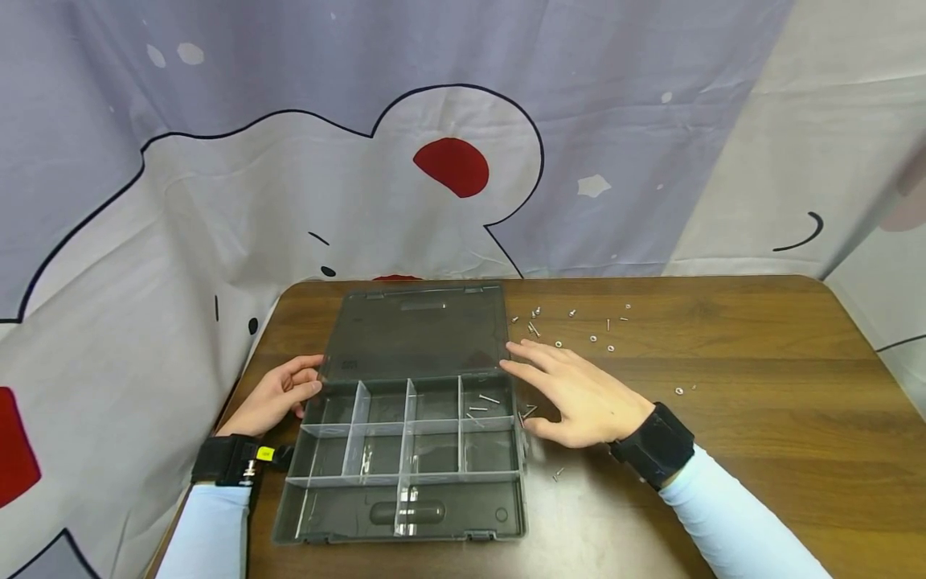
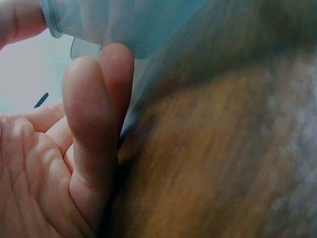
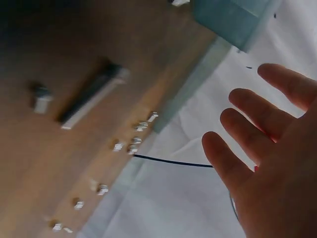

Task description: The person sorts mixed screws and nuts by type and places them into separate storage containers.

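A grey translucent organizer box (image 1: 427, 293) lies with its lid folded back, its base split by clear dividers. Several small screws (image 1: 489, 399) lie in its right-hand compartments. At the box's left side, near the hinge, my left hand (image 1: 271, 398) holds the edge; in the left wrist view, fingertips (image 2: 89, 94) meet the plastic. My right hand (image 1: 579, 394) hovers palm down by the right side, fingers spread, fingertips overlapping the lid's edge in the head view. Under its thumb lie loose screws (image 1: 530, 412). The right wrist view shows a long screw (image 3: 94, 96) below the empty palm.
Small screws and nuts (image 1: 533, 328) are scattered on the wooden table (image 1: 760, 418) behind and right of the box. One nut (image 1: 678, 391) sits farther right, and a screw (image 1: 558, 474) nearer the front. A printed curtain (image 1: 622, 145) hangs behind the table.
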Available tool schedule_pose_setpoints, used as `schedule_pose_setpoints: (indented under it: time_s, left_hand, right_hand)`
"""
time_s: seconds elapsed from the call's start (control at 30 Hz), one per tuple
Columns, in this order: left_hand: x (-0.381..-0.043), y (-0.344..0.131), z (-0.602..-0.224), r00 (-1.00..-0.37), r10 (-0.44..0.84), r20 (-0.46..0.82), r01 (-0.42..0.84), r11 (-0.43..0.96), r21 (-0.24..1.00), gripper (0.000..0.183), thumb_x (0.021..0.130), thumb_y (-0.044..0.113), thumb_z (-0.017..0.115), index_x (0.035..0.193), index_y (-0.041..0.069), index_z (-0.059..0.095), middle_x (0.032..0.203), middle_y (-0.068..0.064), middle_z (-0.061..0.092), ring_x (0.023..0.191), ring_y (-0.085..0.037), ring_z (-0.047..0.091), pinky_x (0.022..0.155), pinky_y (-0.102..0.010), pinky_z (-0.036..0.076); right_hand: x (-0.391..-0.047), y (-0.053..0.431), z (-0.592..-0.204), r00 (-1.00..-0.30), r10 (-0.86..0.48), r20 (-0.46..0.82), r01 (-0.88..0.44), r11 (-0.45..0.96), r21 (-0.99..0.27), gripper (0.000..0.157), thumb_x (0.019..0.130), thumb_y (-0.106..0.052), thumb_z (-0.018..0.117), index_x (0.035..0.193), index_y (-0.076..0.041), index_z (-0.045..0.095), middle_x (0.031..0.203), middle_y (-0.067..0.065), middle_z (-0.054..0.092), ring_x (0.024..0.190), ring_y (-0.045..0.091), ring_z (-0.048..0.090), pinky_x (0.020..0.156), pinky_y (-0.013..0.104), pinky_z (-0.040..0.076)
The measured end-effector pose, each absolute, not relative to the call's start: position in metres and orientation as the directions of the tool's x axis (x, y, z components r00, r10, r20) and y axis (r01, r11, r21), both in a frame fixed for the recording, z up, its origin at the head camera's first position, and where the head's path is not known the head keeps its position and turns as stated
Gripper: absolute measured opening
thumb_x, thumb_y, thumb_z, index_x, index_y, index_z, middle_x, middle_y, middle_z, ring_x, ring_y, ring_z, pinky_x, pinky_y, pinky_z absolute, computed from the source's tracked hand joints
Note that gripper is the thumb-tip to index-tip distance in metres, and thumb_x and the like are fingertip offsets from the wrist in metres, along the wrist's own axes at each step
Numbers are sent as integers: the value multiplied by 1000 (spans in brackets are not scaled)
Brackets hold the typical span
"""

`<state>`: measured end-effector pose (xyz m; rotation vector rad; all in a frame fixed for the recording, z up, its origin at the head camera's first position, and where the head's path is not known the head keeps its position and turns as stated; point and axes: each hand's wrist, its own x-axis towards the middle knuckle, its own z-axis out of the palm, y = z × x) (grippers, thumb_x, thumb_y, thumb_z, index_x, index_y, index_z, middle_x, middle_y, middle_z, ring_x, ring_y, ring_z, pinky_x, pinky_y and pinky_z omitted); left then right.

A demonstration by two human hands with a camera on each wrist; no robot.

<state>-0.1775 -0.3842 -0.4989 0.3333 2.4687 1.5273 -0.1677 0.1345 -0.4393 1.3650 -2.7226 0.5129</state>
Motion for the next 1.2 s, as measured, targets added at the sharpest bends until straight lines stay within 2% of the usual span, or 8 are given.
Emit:
schedule_pose_setpoints:
  time_s: [0.13, 0.33, 0.53, 0.67, 0.9, 1.2]
  left_hand:
    - [-177, -383, -498, -951, 303, -67, 74, 431, 900, 56, 105, 13, 60, 152, -9, 39, 103, 4, 67, 70, -8, 61, 58, -27, 57]
    - [-177, -381, -496, -952, 298, -68, 68, 424, 903, 56, 105, 12, 60, 152, -10, 38, 103, 6, 66, 70, -8, 61, 59, -27, 57]
    - [-177, -383, -498, -951, 303, -63, 73, 417, 906, 55, 106, 12, 59, 152, -10, 39, 103, 4, 66, 71, -8, 62, 58, -27, 57]
    - [-177, -385, -499, -949, 311, -57, 82, 416, 906, 55, 106, 12, 59, 152, -10, 39, 104, 2, 67, 71, -8, 62, 59, -27, 57]
    - [-177, -385, -498, -948, 311, -64, 79, 427, 901, 55, 106, 12, 59, 152, -9, 39, 104, 1, 66, 72, -8, 62, 59, -27, 57]
    - [-177, -384, -497, -949, 306, -72, 68, 425, 903, 56, 106, 13, 60, 152, -9, 38, 104, 3, 66, 72, -9, 62, 60, -27, 57]
  right_hand:
    - [-167, 139, -449, -613, -762, 209, -785, 555, -277, 70, 86, -36, 71, 149, -12, 54, 155, 12, 50, 145, 29, 47, 119, 55, 40]
    - [-167, 140, -457, -621, -751, 225, -779, 559, -283, 54, 82, -29, 75, 132, -10, 67, 133, 2, 61, 124, 20, 60, 108, 42, 49]
    - [-168, 135, -466, -563, -783, 265, -826, 521, -215, 30, 82, -18, 79, 111, -13, 73, 105, -4, 59, 93, 14, 58, 88, 36, 54]
    - [-168, 129, -469, -535, -798, 276, -844, 512, -158, 20, 79, -13, 82, 97, -14, 72, 92, -4, 54, 82, 13, 55, 80, 35, 53]
    - [-163, 122, -470, -552, -792, 260, -833, 534, -144, 19, 77, -9, 83, 83, -15, 66, 83, -6, 47, 76, 13, 53, 72, 33, 52]
    - [-161, 124, -471, -593, -761, 261, -805, 570, -167, 24, 75, -4, 81, 73, -17, 60, 77, -9, 48, 68, 8, 50, 64, 28, 50]
